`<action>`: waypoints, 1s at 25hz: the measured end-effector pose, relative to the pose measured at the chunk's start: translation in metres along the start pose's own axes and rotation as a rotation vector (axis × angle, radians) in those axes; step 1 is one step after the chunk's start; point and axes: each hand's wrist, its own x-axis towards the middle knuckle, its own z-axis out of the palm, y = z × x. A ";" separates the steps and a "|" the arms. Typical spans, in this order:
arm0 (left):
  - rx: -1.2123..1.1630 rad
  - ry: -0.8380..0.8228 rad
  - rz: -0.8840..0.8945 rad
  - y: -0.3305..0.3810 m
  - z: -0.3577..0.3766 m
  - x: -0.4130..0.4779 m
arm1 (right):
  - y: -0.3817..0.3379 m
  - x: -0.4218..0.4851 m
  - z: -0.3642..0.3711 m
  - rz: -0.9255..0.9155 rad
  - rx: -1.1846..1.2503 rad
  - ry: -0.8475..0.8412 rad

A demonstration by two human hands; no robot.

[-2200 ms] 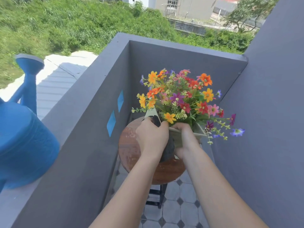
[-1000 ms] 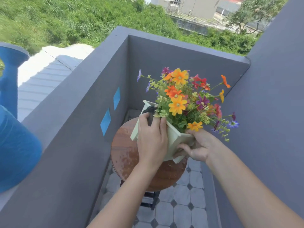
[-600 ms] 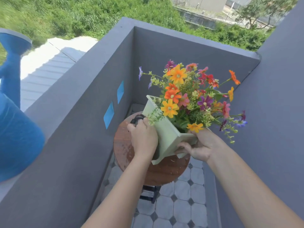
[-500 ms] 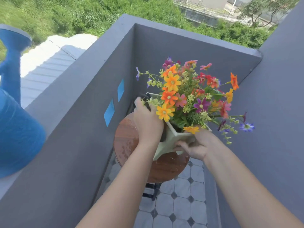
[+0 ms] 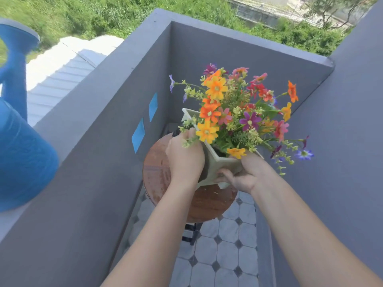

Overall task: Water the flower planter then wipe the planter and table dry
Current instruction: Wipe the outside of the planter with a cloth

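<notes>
A pale green planter (image 5: 213, 165) full of orange, red, pink and purple flowers (image 5: 238, 112) is held tilted just above the round wooden table (image 5: 157, 168). My left hand (image 5: 184, 158) presses a dark cloth (image 5: 176, 131) against the planter's left side. Most of the cloth is hidden under my palm. My right hand (image 5: 246, 175) grips the planter's near corner from below. The tabletop shows wet streaks.
A blue watering can (image 5: 18, 146) stands on the grey parapet ledge (image 5: 87, 112) at the left. Grey walls close in the narrow balcony on the left, back and right. Grey floor tiles (image 5: 223, 255) lie under the table.
My left hand with the cloth slid up and then down along the planter's left side. My right hand moved to the near corner and keeps the planter tilted.
</notes>
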 end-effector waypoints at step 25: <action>-0.157 -0.533 -0.280 -0.026 -0.045 0.081 | 0.003 -0.013 -0.036 -0.015 -0.130 -0.255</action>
